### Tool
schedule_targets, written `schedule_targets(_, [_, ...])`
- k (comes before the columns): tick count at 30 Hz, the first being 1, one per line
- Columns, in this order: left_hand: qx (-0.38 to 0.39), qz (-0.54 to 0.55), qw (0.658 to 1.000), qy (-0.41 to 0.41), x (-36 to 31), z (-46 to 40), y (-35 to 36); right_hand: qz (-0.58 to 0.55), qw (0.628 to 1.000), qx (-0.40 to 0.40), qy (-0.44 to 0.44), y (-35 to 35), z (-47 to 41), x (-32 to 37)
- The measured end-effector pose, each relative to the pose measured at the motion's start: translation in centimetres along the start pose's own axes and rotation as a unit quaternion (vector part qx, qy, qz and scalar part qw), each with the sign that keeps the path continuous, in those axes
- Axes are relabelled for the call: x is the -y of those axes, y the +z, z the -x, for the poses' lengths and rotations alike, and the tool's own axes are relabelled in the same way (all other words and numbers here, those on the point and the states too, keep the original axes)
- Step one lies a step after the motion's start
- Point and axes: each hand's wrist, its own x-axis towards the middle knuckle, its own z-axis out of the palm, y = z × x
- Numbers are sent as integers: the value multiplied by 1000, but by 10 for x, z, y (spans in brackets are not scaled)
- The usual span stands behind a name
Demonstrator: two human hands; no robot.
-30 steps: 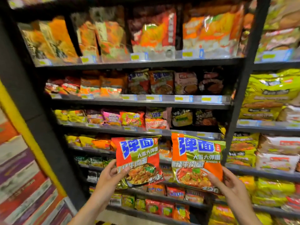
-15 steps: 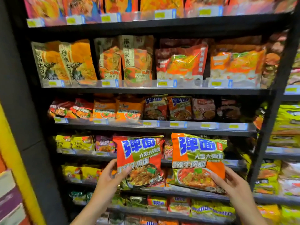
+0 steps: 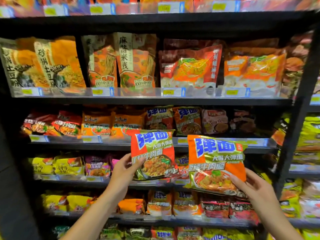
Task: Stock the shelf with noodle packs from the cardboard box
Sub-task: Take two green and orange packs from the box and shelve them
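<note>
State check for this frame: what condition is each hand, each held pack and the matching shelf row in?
left hand: grips left noodle pack by its lower left edge
right hand: grips right noodle pack at its lower right corner
left noodle pack: sealed, upright, held up, unshelved
right noodle pack: sealed, slightly tilted, held up, unshelved
matching shelf row: stocked, packs upright

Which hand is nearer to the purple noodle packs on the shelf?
Left. The left hand, holding a noodle pack, is just right of the purple noodle packs. The right hand, holding another pack, is far off to the right.
</note>
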Motion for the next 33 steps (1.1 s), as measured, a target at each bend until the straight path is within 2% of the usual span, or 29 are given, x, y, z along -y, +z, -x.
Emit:
schedule_targets(6, [2,-22,999,28,-13,-61,20,-22,999,15,-26,3,-56,-1])
schedule_targets(13, [-22,-42,999,11,-19,-134,34,-18,998,52,-26,7,-110,-4])
schedule_targets(21, [-80,-82,992,47,-18,-193,53,-43,998,44,-15,14,-142,-10])
schedule_targets(26, [-102,-148,984,0,-11,-231,64,-34,998,42,-13,11,-156,-16])
schedule_targets(29, [-109,-264,958,1,0,-241,73,-35,999,36,-7,12,-160,-17])
schedule_targets(33, [-94,-423,901,41,7,-243,79,-40,999,34,-13,11,-166,-13])
